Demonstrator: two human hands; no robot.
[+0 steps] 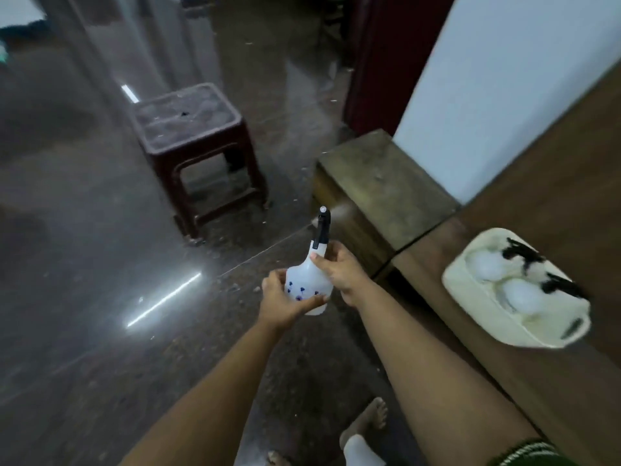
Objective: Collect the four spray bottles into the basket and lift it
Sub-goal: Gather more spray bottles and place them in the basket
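Note:
I hold a white spray bottle [309, 280] with blue flower marks and a black trigger head upright in front of me, above the floor. My left hand [282, 299] cups its lower body. My right hand [339, 267] grips its neck just under the black head. To the right, a cream basket [524, 327] sits on a brown wooden surface [554, 203]. Two white spray bottles [519, 294] with black heads lie inside it. No fourth bottle is in view.
A dark red plastic stool [198, 153] stands on the grey stone floor ahead to the left. A low wooden box [379, 176] sits against the white wall [504, 79] next to the brown surface. My bare feet [366, 422] show at the bottom.

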